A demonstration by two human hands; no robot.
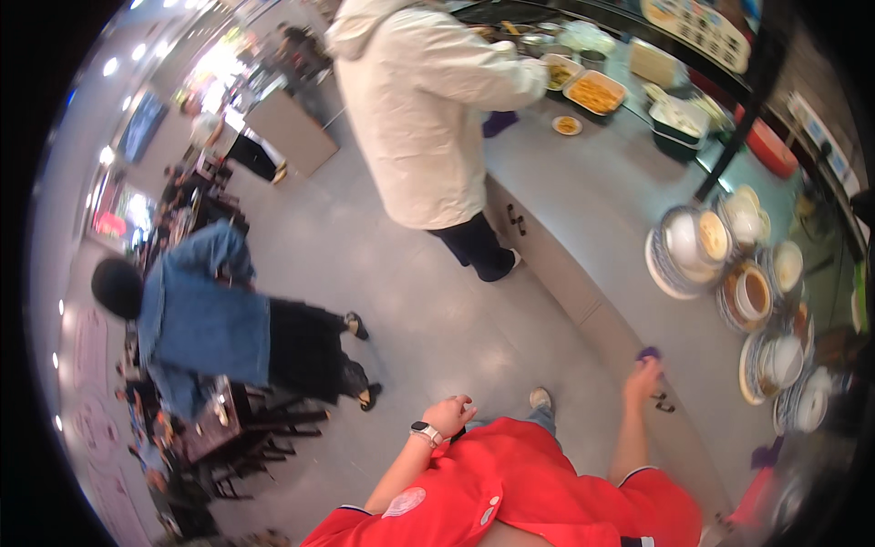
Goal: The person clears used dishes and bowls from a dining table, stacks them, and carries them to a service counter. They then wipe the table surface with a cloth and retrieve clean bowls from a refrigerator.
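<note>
My right hand (644, 380) is closed on a purple cloth (648, 353) at the edge of the long grey counter (581, 198). Near my waist, over the floor, my left hand (449, 416) has its fingers loosely curled, and I see nothing in it; a watch (427, 433) is on that wrist. On the counter to my right stand stacks of used bowls (753, 292) and blue-patterned plates (666, 267), some with soup or sauce in them. Farther along are a tray of orange food (596, 93), a small plate of food (567, 125) and a green container (677, 126).
A person in a cream jacket (437, 116) stands at the counter ahead. Another person in a denim jacket (205, 314) is on the left, beside a dark table (219, 424) with stools. Cabinet handles (516, 220) line the counter's front. A red container (769, 147) lies at the back right.
</note>
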